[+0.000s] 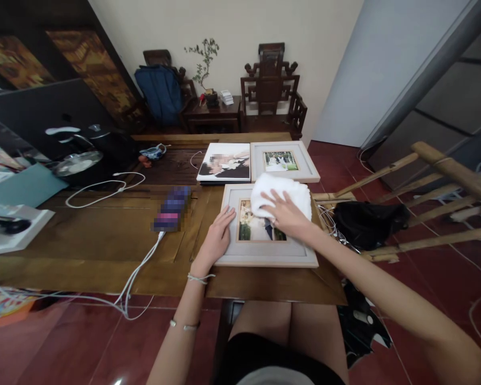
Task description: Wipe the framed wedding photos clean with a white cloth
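A light-wood picture frame (pixel 304 255) with a pale mat lies flat near the table's front edge. On its left border rests my left hand (pixel 219 233), fingers stretched out along the edge. My right hand (pixel 282 211) is spread flat on a folded white cloth (pixel 300 195), pressing it against the frame's upper right part. The cloth and hand cover some of the photo (pixel 245 231) inside. Just behind lie a second light frame (pixel 312 170) with a small photo and a white-edged photo album or panel (pixel 224 148).
Left on the wooden table (pixel 104 235) lie a pixelated phone (pixel 171 208) with a white cable (pixel 134 275) and a glass-lidded pot (pixel 80 163). A bamboo chair (pixel 385 171) holding a black bag (pixel 369 222) stands right. Dark carved chairs (pixel 270 85) stand along the wall.
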